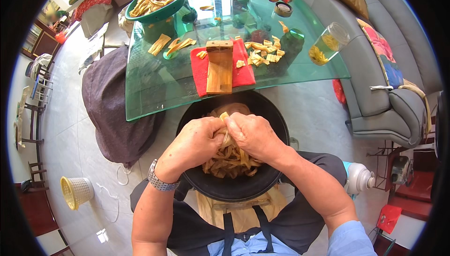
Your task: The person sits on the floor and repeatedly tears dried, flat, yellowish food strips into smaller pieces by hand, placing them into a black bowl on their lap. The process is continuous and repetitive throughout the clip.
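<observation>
Over a round black tub (pixel 277 115), my left hand (pixel 197 136) and my right hand (pixel 253 136) are closed close together. Both grip a pale tan dried strip (pixel 224 115), whose tip pokes up between the thumbs; the rest is partly covered by my fingers. Below them, many similar tan strips (pixel 229 166) lie heaped in the tub. Just beyond, a wooden block (pixel 219 73) lies on a red cloth (pixel 245 71) at the near edge of the glass table (pixel 159 89). Short cut pieces (pixel 265 52) are scattered right of the cloth.
A green basin (pixel 161 16) heaped with strips stands at the table's far left. Toward the right lies a clear jar (pixel 330 42) with yellow bits inside. A grey sofa (pixel 375 101) flanks the table. A yellowish basket (pixel 77 192) and a thermos (pixel 360 178) are on the floor.
</observation>
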Demonstrator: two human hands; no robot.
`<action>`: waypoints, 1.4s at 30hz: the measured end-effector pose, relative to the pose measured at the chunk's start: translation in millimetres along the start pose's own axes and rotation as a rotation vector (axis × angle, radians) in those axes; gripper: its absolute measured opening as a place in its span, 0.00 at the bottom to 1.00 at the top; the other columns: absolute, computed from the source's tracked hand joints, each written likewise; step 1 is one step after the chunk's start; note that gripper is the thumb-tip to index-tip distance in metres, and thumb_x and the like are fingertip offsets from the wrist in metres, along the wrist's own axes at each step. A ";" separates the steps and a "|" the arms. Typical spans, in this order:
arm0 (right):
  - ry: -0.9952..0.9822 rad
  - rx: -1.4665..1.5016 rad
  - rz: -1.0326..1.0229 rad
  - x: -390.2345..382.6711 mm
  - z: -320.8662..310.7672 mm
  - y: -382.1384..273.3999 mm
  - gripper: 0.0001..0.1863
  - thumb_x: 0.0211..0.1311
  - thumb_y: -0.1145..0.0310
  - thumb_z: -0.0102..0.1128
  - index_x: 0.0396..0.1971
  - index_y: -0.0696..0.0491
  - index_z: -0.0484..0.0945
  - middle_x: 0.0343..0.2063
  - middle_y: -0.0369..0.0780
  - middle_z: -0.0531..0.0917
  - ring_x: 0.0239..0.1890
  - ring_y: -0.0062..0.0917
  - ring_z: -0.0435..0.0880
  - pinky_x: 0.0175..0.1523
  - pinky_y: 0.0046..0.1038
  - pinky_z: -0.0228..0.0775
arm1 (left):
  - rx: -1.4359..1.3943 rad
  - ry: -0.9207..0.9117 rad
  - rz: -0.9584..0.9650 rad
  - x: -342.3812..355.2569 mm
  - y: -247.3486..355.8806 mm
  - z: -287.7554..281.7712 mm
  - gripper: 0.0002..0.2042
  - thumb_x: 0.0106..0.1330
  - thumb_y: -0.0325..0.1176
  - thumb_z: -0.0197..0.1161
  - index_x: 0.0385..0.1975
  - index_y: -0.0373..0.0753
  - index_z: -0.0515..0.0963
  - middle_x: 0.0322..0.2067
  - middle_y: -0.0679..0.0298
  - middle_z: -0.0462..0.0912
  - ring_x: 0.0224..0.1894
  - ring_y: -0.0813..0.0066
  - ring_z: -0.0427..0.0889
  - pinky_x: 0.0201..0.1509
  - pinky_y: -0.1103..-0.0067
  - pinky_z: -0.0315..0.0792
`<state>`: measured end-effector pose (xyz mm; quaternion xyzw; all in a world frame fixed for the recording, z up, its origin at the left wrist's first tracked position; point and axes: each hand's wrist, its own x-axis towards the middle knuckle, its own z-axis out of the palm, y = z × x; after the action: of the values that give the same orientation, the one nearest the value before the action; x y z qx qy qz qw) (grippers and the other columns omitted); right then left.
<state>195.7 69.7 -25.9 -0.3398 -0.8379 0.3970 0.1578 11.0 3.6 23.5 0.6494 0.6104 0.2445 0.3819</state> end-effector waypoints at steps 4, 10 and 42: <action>-0.016 0.388 0.104 6.0 2.6 19.3 0.22 0.82 0.55 0.45 0.42 0.59 0.80 0.30 0.42 0.85 0.33 0.34 0.86 0.41 0.38 0.78 | 0.006 0.131 0.054 -0.5 -13.5 8.6 0.10 0.66 0.22 0.62 0.47 0.32 0.79 0.42 0.53 0.83 0.41 0.57 0.84 0.49 0.69 0.78; -0.385 1.063 0.423 -2.6 -3.6 20.3 0.19 0.82 0.52 0.48 0.44 0.52 0.80 0.29 0.32 0.80 0.28 0.15 0.77 0.31 0.20 0.74 | -0.030 0.161 0.243 -4.2 -21.4 21.8 0.17 0.69 0.18 0.58 0.57 0.34 0.76 0.49 0.55 0.81 0.48 0.53 0.84 0.55 0.71 0.77; -0.011 0.618 0.158 4.3 -15.2 -2.3 0.18 0.84 0.56 0.45 0.42 0.57 0.74 0.30 0.36 0.80 0.33 0.19 0.78 0.42 0.27 0.75 | -0.785 0.111 -0.216 -8.8 -2.6 15.0 0.12 0.79 0.34 0.58 0.53 0.32 0.75 0.36 0.68 0.80 0.33 0.85 0.78 0.39 0.85 0.74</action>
<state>199.7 80.1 -14.6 -0.3375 -0.6495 0.6457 0.2177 19.9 -8.1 14.0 0.3721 0.5551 0.4521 0.5908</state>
